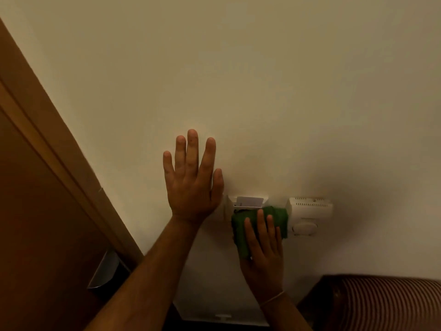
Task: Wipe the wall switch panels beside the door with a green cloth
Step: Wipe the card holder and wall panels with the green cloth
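Note:
My right hand [263,249] presses a folded green cloth [241,232] flat against a white wall panel with a key card slot [248,203], covering most of its face. A second white panel with vent slits and a round button [307,215] sits just to the right, touching the cloth's edge. My left hand [191,180] lies flat on the cream wall with fingers spread, just left of the card panel, holding nothing.
A brown wooden door and its frame [47,177] run diagonally down the left, with a metal handle [105,271] low on it. A ribbed brown surface [381,304] fills the bottom right corner. A white box [222,315] sits below on the wall.

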Motion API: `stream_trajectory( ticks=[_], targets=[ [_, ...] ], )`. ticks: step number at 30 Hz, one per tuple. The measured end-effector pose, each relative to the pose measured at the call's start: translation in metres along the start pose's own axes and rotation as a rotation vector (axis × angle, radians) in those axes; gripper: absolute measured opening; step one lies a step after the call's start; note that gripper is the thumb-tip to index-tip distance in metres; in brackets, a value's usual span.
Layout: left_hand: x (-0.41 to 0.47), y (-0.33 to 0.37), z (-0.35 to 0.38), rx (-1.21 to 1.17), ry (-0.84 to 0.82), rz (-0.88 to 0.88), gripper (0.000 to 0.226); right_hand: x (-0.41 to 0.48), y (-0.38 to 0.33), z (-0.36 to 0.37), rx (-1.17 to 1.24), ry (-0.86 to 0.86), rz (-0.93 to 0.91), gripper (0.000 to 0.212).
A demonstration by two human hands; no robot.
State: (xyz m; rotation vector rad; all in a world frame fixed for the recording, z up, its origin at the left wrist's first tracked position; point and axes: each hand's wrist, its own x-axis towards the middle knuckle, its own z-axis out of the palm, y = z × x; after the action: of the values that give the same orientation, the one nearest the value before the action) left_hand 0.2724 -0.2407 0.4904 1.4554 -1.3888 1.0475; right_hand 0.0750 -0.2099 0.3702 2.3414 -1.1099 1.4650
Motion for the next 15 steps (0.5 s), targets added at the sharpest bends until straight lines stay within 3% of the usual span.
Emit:
stream_trajectory(
  ticks=[15],
  targets=[
    [0.0,0.0,-0.002,-0.005,0.016,-0.006,0.073,-0.014,0.016,0.017,-0.048,0.024,-0.072,0.061]
  ],
)
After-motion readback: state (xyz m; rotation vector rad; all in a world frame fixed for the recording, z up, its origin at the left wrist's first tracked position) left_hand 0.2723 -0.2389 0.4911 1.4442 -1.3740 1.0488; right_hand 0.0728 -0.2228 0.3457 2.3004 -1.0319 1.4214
